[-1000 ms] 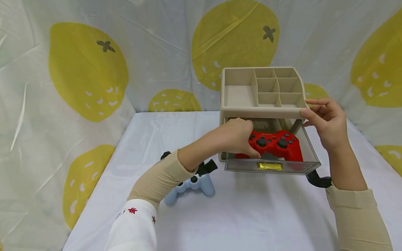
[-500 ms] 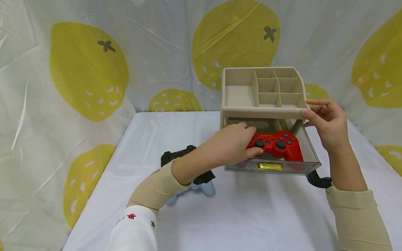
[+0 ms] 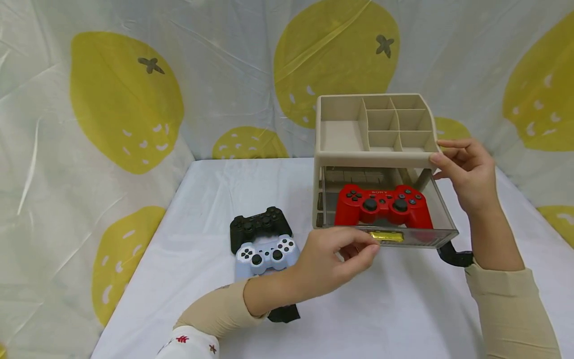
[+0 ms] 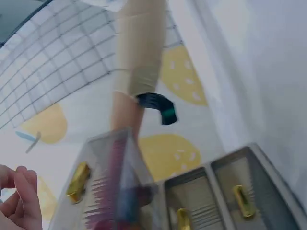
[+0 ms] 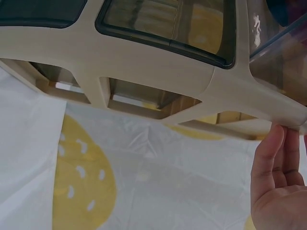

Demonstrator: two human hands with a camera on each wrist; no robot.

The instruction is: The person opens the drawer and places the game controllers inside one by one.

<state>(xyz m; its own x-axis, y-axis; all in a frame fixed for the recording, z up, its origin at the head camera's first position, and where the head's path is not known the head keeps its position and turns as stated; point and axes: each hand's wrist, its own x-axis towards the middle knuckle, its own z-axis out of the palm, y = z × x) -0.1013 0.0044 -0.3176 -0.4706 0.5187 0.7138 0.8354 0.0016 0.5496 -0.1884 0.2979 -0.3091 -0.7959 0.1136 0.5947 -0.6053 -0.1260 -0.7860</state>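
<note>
A beige desktop organizer (image 3: 376,159) stands at the back right, its clear top drawer (image 3: 421,239) pulled out. Inside that drawer lies a red game controller (image 3: 414,212). My left hand (image 3: 323,259) is at the drawer front beside the gold handle (image 3: 388,237), fingers loosely bent around nothing; the left wrist view shows its fingertips (image 4: 29,184) apart from the handle. With thumb and fingers, my right hand (image 3: 473,174) grips the organizer's upper right edge. The right wrist view shows that hand (image 5: 280,191) against the beige frame.
Left of the organizer, a black controller (image 3: 282,222) and a light blue controller (image 3: 244,269) lie close together on the white-covered table (image 3: 179,279). My left forearm partly covers the blue one. A lemon-print curtain (image 3: 228,60) hangs behind. Lower closed drawers (image 4: 192,196) have gold handles.
My left hand has come out of the drawer, leaving the red controller inside, and moved down to the drawer front. The right hand keeps its grip on the organizer.
</note>
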